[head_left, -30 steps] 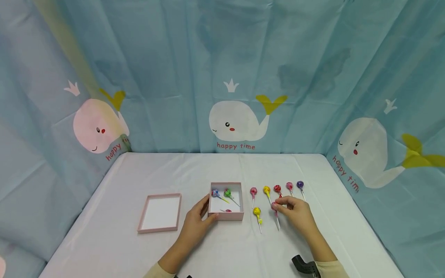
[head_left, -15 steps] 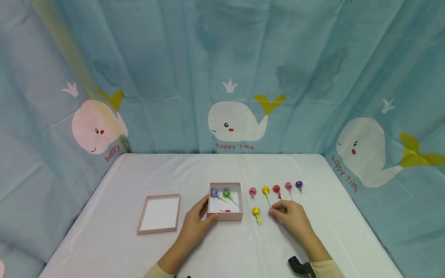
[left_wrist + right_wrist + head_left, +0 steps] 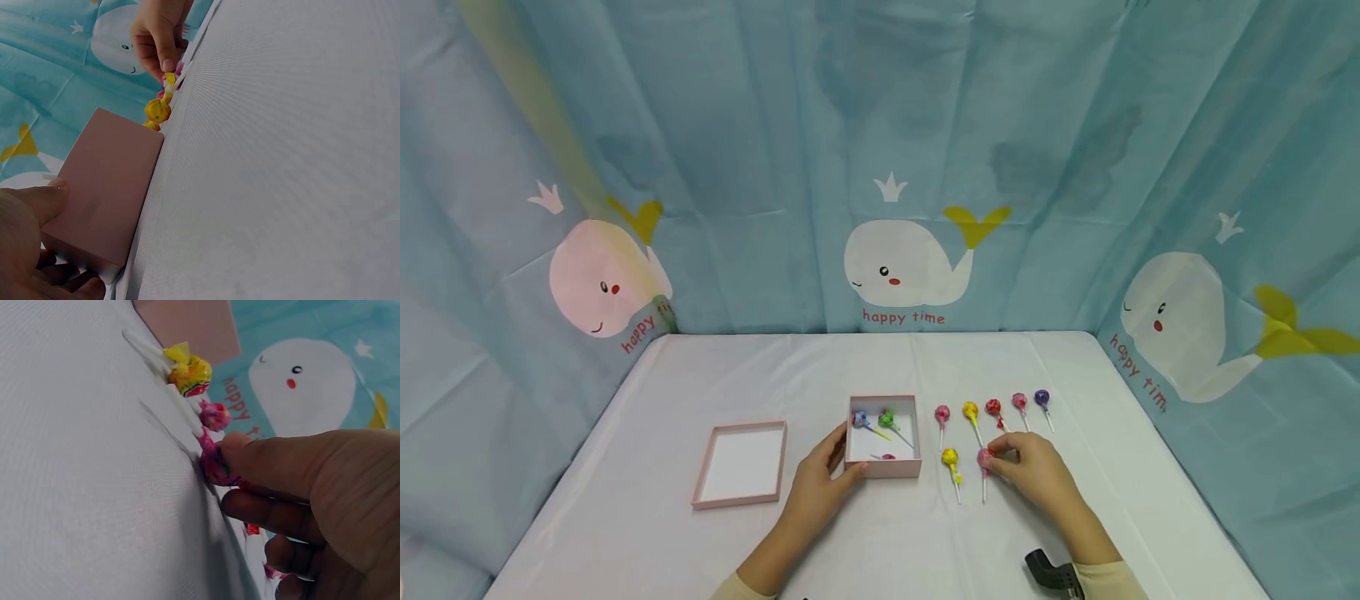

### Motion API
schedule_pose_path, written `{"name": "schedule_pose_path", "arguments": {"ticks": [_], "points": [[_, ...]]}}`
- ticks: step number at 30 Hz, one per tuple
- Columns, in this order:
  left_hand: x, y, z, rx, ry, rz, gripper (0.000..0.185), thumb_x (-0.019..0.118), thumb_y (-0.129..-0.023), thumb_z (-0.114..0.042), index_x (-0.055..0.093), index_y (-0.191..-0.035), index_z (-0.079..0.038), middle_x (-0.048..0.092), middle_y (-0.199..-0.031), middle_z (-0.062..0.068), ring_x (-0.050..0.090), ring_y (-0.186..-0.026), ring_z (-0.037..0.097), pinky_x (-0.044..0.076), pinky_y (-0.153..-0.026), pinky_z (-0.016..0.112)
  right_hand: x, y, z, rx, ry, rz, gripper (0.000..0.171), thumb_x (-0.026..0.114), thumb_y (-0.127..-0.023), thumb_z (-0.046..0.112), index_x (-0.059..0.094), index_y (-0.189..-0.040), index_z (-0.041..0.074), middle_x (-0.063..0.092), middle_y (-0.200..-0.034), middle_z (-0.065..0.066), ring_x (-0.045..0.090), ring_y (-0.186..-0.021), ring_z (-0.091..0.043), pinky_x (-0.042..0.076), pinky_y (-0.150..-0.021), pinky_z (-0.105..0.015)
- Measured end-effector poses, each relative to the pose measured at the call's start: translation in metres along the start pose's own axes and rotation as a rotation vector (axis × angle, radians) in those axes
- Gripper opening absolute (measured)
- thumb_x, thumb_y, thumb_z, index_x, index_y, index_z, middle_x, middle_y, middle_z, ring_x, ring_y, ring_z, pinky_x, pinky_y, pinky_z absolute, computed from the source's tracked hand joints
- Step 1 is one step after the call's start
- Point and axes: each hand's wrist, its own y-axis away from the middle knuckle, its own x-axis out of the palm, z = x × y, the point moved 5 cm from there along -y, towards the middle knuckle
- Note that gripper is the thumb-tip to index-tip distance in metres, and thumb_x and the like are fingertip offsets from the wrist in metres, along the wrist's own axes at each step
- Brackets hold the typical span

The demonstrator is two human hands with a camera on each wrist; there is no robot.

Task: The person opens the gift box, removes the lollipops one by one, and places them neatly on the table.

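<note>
right hand (image 3: pixel 1030 467) pinches a round pink-wrapped lollipop (image 3: pixel 985 458), stick (image 3: pixel 984 490) perhaps touching, pointing away from the white cloth-covered table (image 3: pixel 820 367)'s far edge; left hand (image 3: pixel 816 483) grips the square pink cardboard box (image 3: pixel 892 470).

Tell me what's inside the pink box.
The box shows a blue lollipop, a green lollipop and a pink lollipop. Its near wall covers part of the pink one and the floor just behind that wall; anything lying there cannot be seen.

Creased blue fabric (image 3: pixel 775 125) hangs behind the white-covered table (image 3: pixel 917 542) and along its left and right sides. Beyond the table's far edge, red lettering (image 3: pixel 903 317) sits under a printed white whale (image 3: pixel 910 258); a yellowish streak (image 3: pixel 523 92) slants toward its far left corner.
</note>
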Motion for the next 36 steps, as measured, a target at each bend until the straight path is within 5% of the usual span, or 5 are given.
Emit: {"name": "schedule_pose_path", "arguments": {"ticks": [26, 36], "points": [[0.0, 0.0, 0.001, -0.034, 0.008, 0.015, 0.079, 0.083, -0.088, -0.024, 0.044, -0.154, -0.004, 0.046, -0.157, 0.018, 0.047, -0.143, 0.034, 0.044, -0.114, 0.031, -0.001, 0.0, 0.0, -0.042, -0.015, 0.014, 0.02, 0.085, -0.085, 0.026, 0.079, -0.103, 0.021, 0.074, -0.103, 0.007, 0.056, -0.086, -0.012, 0.053, -0.075, -0.031], [-0.001, 0.0, 0.0, -0.005, 0.002, 0.013, 0.081, 0.083, -0.088, -0.026, 0.044, -0.154, -0.003, 0.046, -0.157, 0.017, 0.048, -0.142, 0.033, 0.045, -0.113, 0.03, -0.017, -0.006, 0.011, -0.164, -0.079, -0.103, 0.023, 0.086, -0.085, 0.02, 0.079, -0.106, 0.018, 0.073, -0.102, 0.008, 0.054, -0.084, -0.014, 0.048, -0.065, -0.024]]}}
